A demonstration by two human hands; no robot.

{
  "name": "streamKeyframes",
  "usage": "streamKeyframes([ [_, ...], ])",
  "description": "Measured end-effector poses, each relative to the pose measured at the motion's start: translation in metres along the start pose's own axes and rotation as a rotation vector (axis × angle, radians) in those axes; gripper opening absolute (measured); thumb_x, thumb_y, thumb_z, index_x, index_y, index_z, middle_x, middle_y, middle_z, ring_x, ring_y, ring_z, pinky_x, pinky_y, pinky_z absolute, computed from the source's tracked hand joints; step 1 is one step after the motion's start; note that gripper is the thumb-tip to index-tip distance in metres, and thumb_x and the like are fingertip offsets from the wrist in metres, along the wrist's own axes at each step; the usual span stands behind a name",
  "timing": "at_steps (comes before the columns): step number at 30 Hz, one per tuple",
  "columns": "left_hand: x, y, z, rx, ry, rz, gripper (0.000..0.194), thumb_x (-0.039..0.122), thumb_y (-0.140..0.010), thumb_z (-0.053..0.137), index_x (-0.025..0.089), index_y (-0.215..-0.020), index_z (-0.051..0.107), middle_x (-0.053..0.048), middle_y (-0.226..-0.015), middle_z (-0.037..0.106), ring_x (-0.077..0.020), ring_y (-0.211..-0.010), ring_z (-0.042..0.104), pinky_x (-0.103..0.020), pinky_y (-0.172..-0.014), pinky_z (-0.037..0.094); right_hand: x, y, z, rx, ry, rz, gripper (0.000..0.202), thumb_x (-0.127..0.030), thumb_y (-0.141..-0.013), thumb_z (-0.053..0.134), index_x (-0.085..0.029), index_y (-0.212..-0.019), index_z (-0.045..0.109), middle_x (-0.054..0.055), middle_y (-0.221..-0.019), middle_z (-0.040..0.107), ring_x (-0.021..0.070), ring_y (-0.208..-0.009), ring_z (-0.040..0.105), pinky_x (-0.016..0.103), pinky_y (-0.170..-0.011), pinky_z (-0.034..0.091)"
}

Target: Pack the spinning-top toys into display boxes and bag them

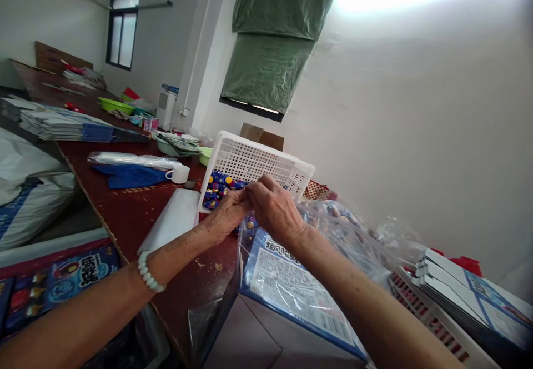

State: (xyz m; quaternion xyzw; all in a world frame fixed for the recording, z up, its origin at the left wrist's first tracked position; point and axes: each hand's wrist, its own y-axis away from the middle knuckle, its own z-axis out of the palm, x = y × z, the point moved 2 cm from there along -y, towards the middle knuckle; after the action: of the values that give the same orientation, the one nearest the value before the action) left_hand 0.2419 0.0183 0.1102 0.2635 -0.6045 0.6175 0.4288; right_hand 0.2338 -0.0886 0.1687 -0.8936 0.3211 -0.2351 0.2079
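Observation:
My left hand [229, 213], with a pale bead bracelet [149, 272] on the wrist, meets my right hand [275, 205] in front of a white perforated basket [259, 156]. Both hands are closed, fingertips pinched together, and whatever is between them is hidden. Small blue, yellow and red toys [216, 188] lie in the basket just beyond my fingers. Below my right hand and forearm, a blue and white printed box [291, 285] stands under clear plastic film [241, 258], whose edge rises toward my hands.
Left of the basket lie white sheets [172, 219], a white cup [179, 174] and a blue cloth [129, 175]. Flat printed cartons [462, 297] rest on a basket at the right. Clear bags [345, 230] sit behind the box. An open bin [62, 280] holds blue packages at lower left.

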Motion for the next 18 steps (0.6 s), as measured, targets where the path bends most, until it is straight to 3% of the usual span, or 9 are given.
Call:
streamKeyframes([
  [5, 0.002, -0.003, -0.002, 0.034, -0.117, 0.004, 0.025, 0.039, -0.073, 0.068, 0.014, -0.075, 0.071, -0.001, -0.066, 0.063, -0.0169, -0.07, 0.053, -0.028, -0.067, 0.043, 0.002, -0.014, -0.003, -0.028, 0.05, 0.02, 0.017, -0.011, -0.09, 0.045, -0.012, -0.093, 0.062, 0.011, -0.095, 0.058, 0.0174, -0.077, 0.054, 0.027, -0.064, 0.041],
  [11, 0.008, -0.002, 0.002, 0.046, -0.22, -0.073, 0.032, 0.044, -0.079, 0.06, 0.014, -0.08, 0.072, -0.006, -0.082, 0.069, -0.0165, -0.066, 0.06, -0.027, -0.063, 0.046, 0.054, -0.012, -0.034, 0.311, -0.516, 0.422, 0.022, -0.018, -0.093, 0.042, -0.014, -0.092, 0.064, 0.006, -0.087, 0.067, 0.0146, -0.08, 0.059, 0.027, -0.073, 0.045],
  [14, 0.007, -0.002, 0.002, 0.044, -0.232, -0.074, 0.037, 0.048, -0.082, 0.056, 0.014, -0.082, 0.07, -0.007, -0.085, 0.069, -0.017, -0.069, 0.061, -0.027, -0.066, 0.047, 0.052, 0.001, -0.041, 0.301, -0.475, 0.287, 0.017, -0.02, -0.092, 0.049, -0.015, -0.093, 0.066, 0.005, -0.09, 0.067, 0.0147, -0.083, 0.06, 0.028, -0.075, 0.046],
  [18, 0.003, -0.003, -0.003, 0.035, -0.311, 0.028, 0.041, 0.053, -0.081, 0.056, 0.014, -0.075, 0.066, -0.003, -0.069, 0.062, -0.0173, -0.066, 0.056, -0.027, -0.063, 0.044, 0.017, 0.011, -0.022, 0.097, -0.144, 0.063, 0.017, -0.02, -0.094, 0.049, -0.016, -0.096, 0.066, 0.006, -0.096, 0.063, 0.0146, -0.079, 0.057, 0.025, -0.065, 0.043],
])
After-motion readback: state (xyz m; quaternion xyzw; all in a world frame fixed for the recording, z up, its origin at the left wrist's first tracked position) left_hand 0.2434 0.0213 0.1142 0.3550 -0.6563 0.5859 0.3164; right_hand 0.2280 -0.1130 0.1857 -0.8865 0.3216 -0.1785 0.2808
